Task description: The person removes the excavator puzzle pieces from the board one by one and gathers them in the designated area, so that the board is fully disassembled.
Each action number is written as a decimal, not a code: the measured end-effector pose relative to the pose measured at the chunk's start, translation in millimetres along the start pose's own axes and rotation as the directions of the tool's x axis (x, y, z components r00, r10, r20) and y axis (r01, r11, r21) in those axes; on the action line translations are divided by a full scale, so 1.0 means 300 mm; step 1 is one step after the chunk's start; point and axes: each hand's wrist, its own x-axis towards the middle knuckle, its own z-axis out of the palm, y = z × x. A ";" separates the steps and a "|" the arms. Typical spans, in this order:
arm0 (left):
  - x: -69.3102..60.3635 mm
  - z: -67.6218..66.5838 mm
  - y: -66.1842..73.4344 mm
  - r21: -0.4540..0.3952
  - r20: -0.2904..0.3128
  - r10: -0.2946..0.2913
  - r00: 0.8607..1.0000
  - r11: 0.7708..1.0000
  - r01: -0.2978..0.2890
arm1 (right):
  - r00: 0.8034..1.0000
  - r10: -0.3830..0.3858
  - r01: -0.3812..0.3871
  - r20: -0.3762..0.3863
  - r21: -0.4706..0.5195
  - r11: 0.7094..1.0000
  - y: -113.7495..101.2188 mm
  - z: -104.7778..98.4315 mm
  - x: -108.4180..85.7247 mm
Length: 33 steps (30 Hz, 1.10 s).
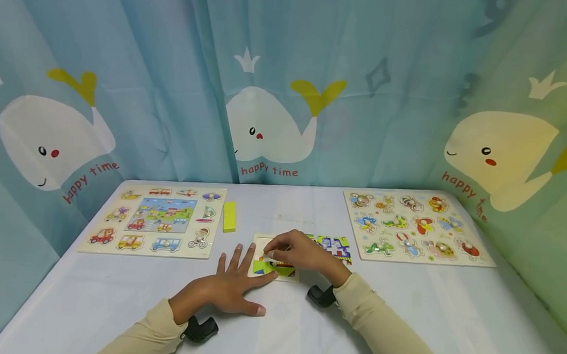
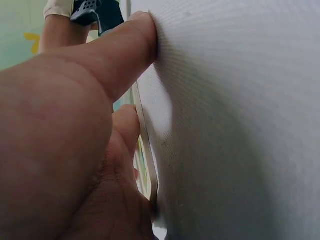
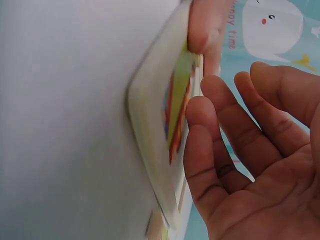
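A small jigsaw puzzle in a pale wooden frame (image 1: 260, 241) lies flat on the white table, with bright green pieces (image 1: 283, 270) along its lower part. My left hand (image 1: 229, 292) spreads its fingers beside the frame. Its index finger rests on the frame's near edge and its thumb lies on the tabletop. Over the puzzle hovers my right hand (image 1: 301, 250), fingers loosely bent and covering much of the board. In the right wrist view no piece shows between the fingertips of this right hand (image 3: 250, 145), close to the framed puzzle (image 3: 150, 110).
Loose jigsaw pieces (image 1: 339, 247) lie right of the frame, partly behind the right hand. A yellow block (image 1: 229, 217) stands near the vehicle peg board (image 1: 150, 245) at left. An insect peg board (image 1: 420, 227) lies at right. A blue whale-print curtain (image 1: 291, 38) hangs behind.
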 end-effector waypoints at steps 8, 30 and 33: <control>0.012 0.002 0.003 0.002 0.012 0.010 1.000 1.000 -0.010 | 1.000 0.006 -0.006 0.001 0.027 1.000 -0.003 0.030 0.013; -0.002 -0.001 0.002 -0.008 -0.009 0.004 1.000 1.000 -0.004 | 1.000 0.017 -0.019 0.024 0.069 0.997 -0.030 0.069 0.032; -0.003 -0.001 0.002 -0.009 -0.012 0.009 1.000 1.000 -0.009 | 0.998 0.019 -0.024 0.058 0.076 0.997 -0.035 0.066 0.031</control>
